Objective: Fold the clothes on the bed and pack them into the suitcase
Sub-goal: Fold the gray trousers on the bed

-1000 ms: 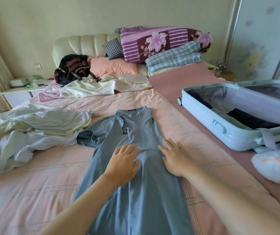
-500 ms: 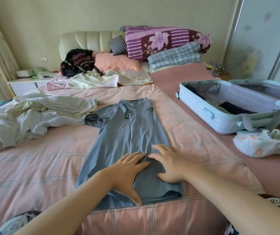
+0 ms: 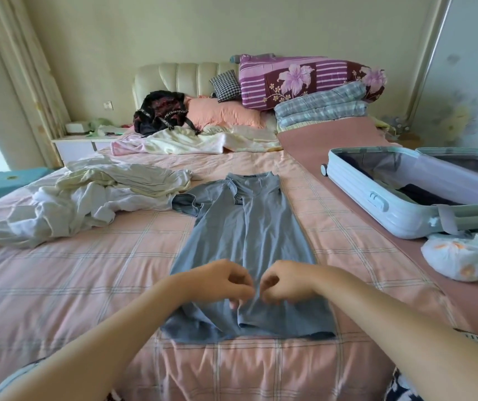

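Partly done: both hands, left (image 3: 220, 280) and right (image 3: 287, 280), pinch the half-folded shirt (image 3: 246, 233) near its hem; unfolded clothes (image 3: 87, 198) wait far left, suitcase (image 3: 376, 204) right holds some.

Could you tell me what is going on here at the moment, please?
A person is folding a grey-blue shirt laid flat on the bed. The left hand and the right hand are curled together near its lower part, apparently pinching the fabric. An open suitcase lies on the right side of the bed with dark clothes already in it, and a pile of pale clothes waits on the left, unfolded.
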Tool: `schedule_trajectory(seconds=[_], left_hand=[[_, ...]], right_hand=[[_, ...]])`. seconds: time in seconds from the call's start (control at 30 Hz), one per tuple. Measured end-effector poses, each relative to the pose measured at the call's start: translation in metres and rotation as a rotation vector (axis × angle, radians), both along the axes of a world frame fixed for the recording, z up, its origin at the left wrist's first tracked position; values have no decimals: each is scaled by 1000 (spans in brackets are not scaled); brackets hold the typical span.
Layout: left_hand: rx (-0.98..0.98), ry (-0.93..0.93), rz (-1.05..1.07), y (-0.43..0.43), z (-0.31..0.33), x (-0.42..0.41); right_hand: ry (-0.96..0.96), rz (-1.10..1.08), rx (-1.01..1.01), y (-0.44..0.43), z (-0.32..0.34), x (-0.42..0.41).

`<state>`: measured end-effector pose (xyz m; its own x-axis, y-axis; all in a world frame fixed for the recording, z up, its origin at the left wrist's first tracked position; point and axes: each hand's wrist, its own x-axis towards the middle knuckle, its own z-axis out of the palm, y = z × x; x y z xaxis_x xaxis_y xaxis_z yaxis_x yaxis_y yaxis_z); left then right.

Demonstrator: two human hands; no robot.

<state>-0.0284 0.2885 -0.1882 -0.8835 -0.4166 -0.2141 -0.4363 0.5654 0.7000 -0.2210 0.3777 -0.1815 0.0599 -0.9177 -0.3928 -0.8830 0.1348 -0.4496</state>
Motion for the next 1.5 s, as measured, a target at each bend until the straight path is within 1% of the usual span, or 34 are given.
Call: schedule_trajectory(seconds=[0.07, 0.13, 0.27, 0.37, 0.47, 0.6, 0.67, 0.7, 0.77, 0.8, 0.83, 0.93, 0.97, 1.03, 1.07, 1.13, 1.2, 1.3, 1.33, 1.4, 1.5], left_hand=[[-56, 86, 136, -31, 2, 5], [-121, 124, 282, -64, 6, 10], [-182, 131, 487, -123, 17, 12], [-365, 48, 568, -168, 20, 12], [-503, -20, 564, -211, 20, 12], [-591, -137, 560, -265, 13, 14], [-630, -213, 517, -287, 8, 14], [-641, -265, 485, -296, 4, 14], [-677, -341, 421, -313, -2, 12], [-693, -350, 409, -322, -7, 11], [-717, -344, 409, -327, -10, 9], [-844, -329, 453, -342, -16, 4], [-873, -303, 478, -345, -15, 3], [-798, -139, 549, -348, -11, 3], [-720, -31, 574, -349, -8, 3], [-569, 164, 606, -351, 3, -1], [-470, 335, 643, -350, 22, -14], [-302, 533, 640, -345, 52, -46], [-278, 557, 614, -343, 58, -59], [-306, 544, 560, -342, 63, -85], [-405, 466, 508, -339, 51, -118]], right_hand=[[35, -26, -191, -24, 1, 3], [55, -59, -310, -51, 6, 6], [15, -135, -406, -111, 19, 12], [12, -175, -450, -160, 23, 17], [35, -164, -448, -211, 22, 26], [37, -114, -449, -270, 14, 43], [48, -87, -405, -295, 5, 50], [87, -78, -368, -307, 0, 52], [285, -57, -317, -327, -11, 56], [390, -59, -307, -335, -17, 57], [453, -69, -303, -342, -20, 59], [482, -100, -329, -358, -27, 61], [475, -110, -343, -361, -28, 61], [403, -166, -378, -364, -26, 63], [333, -210, -401, -365, -25, 64], [128, -323, -459, -367, -17, 63], [-56, -453, -513, -371, -4, 54], [-195, -591, -582, -369, 21, 21], [-238, -642, -590, -368, 29, 5], [-283, -759, -598, -364, 39, -35], [-194, -906, -594, -354, 42, -99]])
